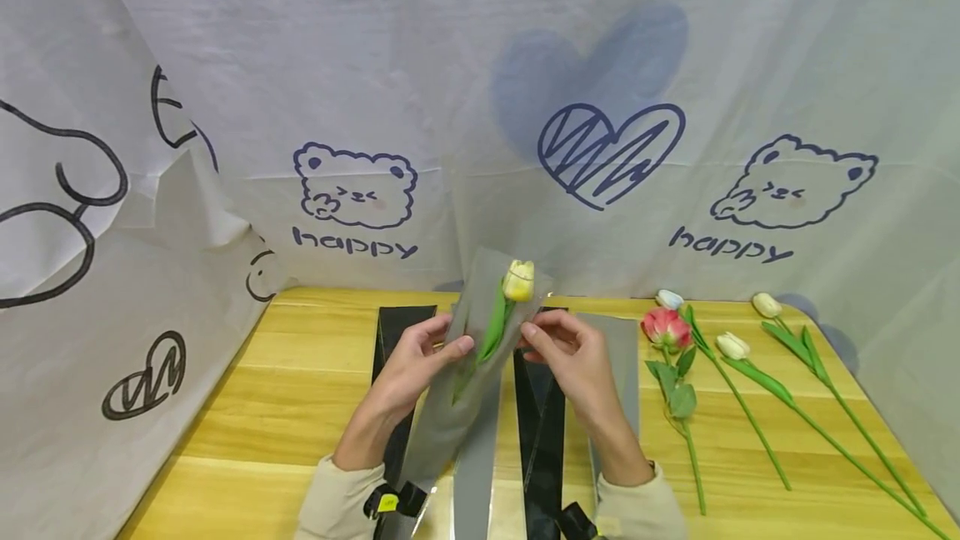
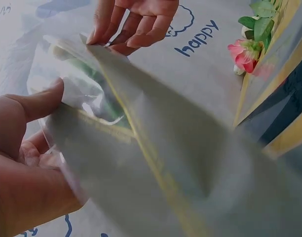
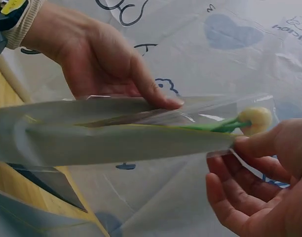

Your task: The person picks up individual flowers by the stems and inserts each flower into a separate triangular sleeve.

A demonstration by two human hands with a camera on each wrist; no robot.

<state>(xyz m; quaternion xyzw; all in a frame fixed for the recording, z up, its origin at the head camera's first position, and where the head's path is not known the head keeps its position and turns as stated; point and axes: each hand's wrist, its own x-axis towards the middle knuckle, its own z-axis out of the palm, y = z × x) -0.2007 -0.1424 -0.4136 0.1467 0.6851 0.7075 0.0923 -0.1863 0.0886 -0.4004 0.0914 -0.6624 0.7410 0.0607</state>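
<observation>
A yellow tulip point(image 1: 518, 282) with a green leaf lies inside a flower sleeve point(image 1: 438, 432), grey with a clear front, held tilted above the table. My left hand point(image 1: 412, 365) grips the sleeve's left side, its thumb point(image 2: 45, 101) on the clear film and the other fingers behind. On the opposite edge, near the bloom, my right hand point(image 1: 573, 352) pinches the sleeve between thumb and fingertips. The right wrist view shows the bloom point(image 3: 254, 121) at the sleeve's wide mouth, behind clear film. The lower stem is hidden by the grey wrap.
Black sleeves point(image 1: 540, 432) and grey sleeves point(image 1: 476, 473) lie flat on the wooden table point(image 1: 247, 423) under my arms. To the right lie a pink rose point(image 1: 667, 329) and several pale tulips point(image 1: 732, 346). A printed white cloth point(image 1: 465, 107) hangs behind.
</observation>
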